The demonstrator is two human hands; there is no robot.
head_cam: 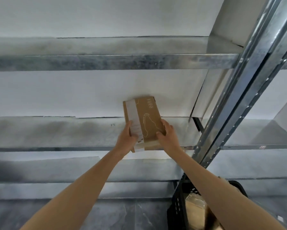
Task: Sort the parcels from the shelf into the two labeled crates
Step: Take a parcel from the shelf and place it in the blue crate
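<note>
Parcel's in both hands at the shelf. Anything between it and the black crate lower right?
Likely: in this view the metal upright slants between the parcel and the black crate. The right forearm crosses over the crate, which holds another parcel.

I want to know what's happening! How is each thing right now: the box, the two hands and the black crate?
cardboard box: held between both hands at the shelf, sticking out over its front edge.
left hand: grips the box's left side.
right hand: grips the box's right side.
black crate: down at the right, with a brown parcel inside.
</note>
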